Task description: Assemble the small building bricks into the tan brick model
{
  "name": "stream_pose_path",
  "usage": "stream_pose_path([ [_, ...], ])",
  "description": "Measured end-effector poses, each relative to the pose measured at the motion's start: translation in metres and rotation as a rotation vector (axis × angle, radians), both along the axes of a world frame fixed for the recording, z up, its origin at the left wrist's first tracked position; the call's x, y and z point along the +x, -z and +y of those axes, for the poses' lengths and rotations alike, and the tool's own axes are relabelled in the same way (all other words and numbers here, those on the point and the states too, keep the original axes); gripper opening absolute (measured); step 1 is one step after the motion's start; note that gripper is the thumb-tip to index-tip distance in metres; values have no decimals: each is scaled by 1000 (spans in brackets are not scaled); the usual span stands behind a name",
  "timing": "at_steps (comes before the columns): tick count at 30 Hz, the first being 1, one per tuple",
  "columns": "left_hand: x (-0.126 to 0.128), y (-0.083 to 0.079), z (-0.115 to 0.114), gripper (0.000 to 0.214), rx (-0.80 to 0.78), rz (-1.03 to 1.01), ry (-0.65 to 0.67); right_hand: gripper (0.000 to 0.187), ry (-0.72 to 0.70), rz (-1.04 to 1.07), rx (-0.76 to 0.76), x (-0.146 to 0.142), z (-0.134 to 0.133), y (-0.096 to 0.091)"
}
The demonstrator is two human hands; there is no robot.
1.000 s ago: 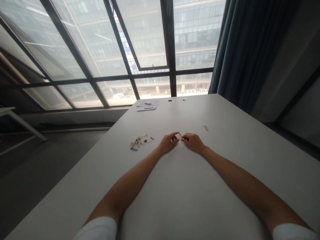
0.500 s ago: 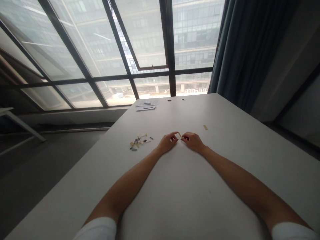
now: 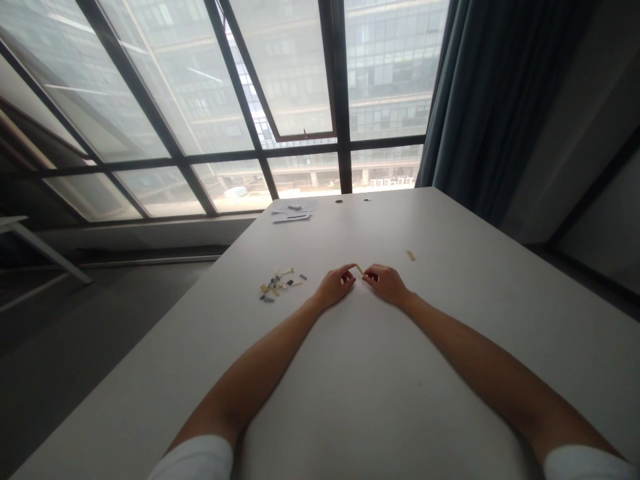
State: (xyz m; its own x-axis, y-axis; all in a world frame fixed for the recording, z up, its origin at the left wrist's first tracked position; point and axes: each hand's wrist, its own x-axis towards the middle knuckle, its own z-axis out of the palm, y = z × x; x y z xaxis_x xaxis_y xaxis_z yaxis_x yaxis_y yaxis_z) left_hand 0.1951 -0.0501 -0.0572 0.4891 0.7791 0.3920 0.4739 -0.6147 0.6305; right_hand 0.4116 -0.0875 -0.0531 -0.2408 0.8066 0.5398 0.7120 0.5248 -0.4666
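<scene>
Around the middle of the desk [image 3: 375,373], between left hand [image 3: 336,283] and right hand [image 3: 385,283], a thin yellowish strip [image 3: 359,270] is slanting, far end leaning left. Right grip: thumb and fingertips are pinching the strip at its near end. Left grip: fingers are curving, a gap showing between thumb and forefinger; forefinger tip is sitting at the strip's far end, touching or just beside it, cannot tell which. Handling, by judgement: strip is looking light and stiff, probably hard plastic, perhaps smooth enough to be slipping if squeezed off-centre; thinness is suggesting care against bending. Best hold is likely by the edges near an end. Off to the left, small pieces [image 3: 276,285], tan, grey and dark, are lying scattered; a flat yellowish piece [image 3: 411,255] is resting beyond the right hand.
</scene>
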Motion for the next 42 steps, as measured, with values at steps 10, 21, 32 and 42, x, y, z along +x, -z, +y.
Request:
stream_pose_path([
  [10,-1,3,3,51,7,-23,-4,8,82,33,37,2,3,1],
  [21,-1,-2,-2,51,-20,-4,6,10,174,53,59,2,8,6],
  [32,0,0,-1,52,-12,-26,0,13,139,39,54,2,7,5],
  [42,-2,0,-1,75,-22,-67,-16,15,183,103,117,21,17,-12],
])
